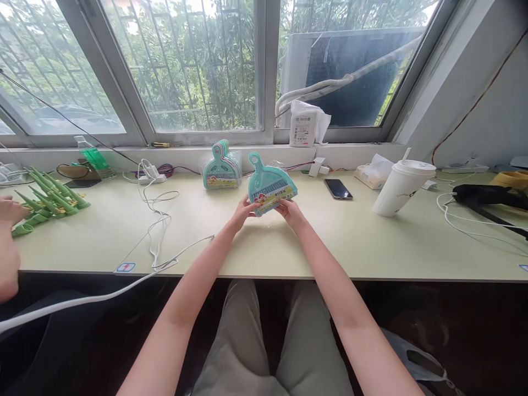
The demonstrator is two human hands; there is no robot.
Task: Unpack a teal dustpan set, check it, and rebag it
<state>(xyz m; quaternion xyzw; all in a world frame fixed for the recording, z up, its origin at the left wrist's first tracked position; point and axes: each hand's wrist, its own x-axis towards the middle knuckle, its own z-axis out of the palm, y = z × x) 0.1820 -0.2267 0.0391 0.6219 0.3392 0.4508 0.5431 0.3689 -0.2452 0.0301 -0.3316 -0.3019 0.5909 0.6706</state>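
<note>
Between my two hands is a packaged teal mini dustpan-and-brush set [269, 186], tilted, its looped handle pointing up and to the left. My left hand [244, 212] grips its lower left corner. The lower right edge is pinched by my right hand [291, 213]. A yellow printed label runs along the bottom of the set. Just behind and to the left, a stack of similar dustpan sets [223, 168] stands upright in clear plastic, mostly teal with some pink and other edges showing. Whether the held item is one set or several, I cannot tell.
On the pale table [264, 253], a phone [338, 188], tissue pack [373, 171] and lidded white cup [402, 190] stand right. White cables [159, 220] trail left, near green pointed items [51, 195] and a bottle [94, 157]. Another person's hand [10, 212] is far left.
</note>
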